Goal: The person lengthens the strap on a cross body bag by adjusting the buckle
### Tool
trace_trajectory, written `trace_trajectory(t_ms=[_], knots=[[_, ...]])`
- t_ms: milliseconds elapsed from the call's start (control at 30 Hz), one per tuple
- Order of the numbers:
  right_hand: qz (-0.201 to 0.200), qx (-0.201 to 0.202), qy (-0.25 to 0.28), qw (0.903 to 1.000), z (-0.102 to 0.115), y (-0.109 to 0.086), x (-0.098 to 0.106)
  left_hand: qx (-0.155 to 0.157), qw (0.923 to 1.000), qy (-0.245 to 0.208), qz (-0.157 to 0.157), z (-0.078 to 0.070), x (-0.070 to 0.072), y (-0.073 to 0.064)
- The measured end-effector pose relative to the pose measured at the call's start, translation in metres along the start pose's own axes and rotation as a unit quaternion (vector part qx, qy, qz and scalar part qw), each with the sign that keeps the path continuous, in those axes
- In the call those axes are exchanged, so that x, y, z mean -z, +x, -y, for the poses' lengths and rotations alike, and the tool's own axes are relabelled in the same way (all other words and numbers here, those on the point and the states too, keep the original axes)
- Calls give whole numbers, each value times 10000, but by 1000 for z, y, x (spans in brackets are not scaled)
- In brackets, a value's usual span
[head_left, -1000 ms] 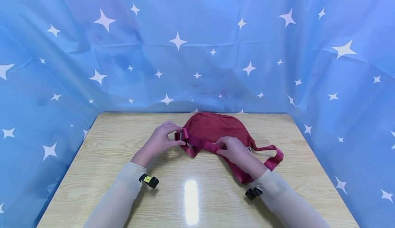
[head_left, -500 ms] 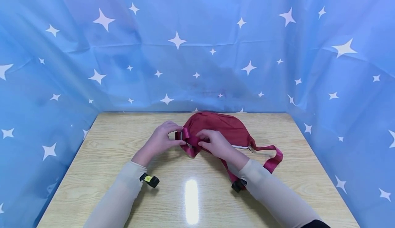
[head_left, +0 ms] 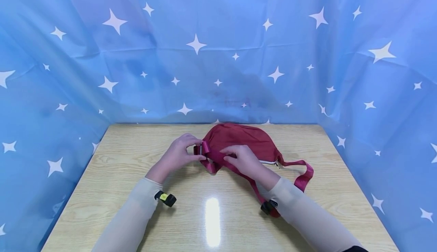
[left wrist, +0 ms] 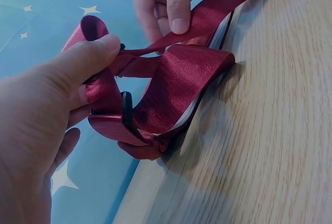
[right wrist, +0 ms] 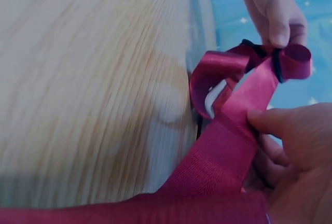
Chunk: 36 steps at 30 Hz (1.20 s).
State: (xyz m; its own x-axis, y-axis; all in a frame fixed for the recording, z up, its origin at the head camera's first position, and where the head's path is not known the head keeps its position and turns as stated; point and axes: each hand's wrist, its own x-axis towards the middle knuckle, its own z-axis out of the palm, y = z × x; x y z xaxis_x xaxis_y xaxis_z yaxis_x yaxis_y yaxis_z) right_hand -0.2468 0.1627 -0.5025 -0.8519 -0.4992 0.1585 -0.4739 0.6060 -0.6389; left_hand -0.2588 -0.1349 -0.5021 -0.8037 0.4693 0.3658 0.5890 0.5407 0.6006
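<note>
A dark red waist bag (head_left: 242, 138) lies at the back middle of the table, its white zipper (head_left: 268, 162) facing front. My left hand (head_left: 179, 153) pinches the bag's shiny red strap at its dark slide buckle (left wrist: 126, 107), where the strap makes a small loop. To the right of it, my right hand (head_left: 244, 163) pinches the same strap (right wrist: 218, 141) between thumb and fingers, in front of the bag. From there the strap hangs down toward the right forearm, which hides part of it. In the left wrist view a folded strap loop (left wrist: 181, 79) stands below both hands.
The light wood table (head_left: 136, 214) reaches back to a blue curtain (head_left: 218, 55) with white stars. Another stretch of strap (head_left: 304, 178) curls off the bag's right end. Each wrist wears a small black camera (head_left: 165, 199).
My right hand has slid left along the strap, closer to the left hand, and then eased slightly right. The left hand stays at the buckle, and the bag has hardly moved.
</note>
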Motion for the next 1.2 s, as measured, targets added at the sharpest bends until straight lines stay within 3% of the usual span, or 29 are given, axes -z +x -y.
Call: trace_trajectory(t_ms=[433,700,967,1200], knots=[[36,-168,-461,9988,-23,-19,17,82,9999,-120,-22,0,3,1],[180,-281,-582,9977,-25,-18,15,98,9998,-179,-10,-1,3,2],[573,-316,-158,9977,1,2,11,78,9999,-89,-48,-3,3,3],[380,16,463,9982,12,19,8,64,9999,-108,0,-5,2,4]])
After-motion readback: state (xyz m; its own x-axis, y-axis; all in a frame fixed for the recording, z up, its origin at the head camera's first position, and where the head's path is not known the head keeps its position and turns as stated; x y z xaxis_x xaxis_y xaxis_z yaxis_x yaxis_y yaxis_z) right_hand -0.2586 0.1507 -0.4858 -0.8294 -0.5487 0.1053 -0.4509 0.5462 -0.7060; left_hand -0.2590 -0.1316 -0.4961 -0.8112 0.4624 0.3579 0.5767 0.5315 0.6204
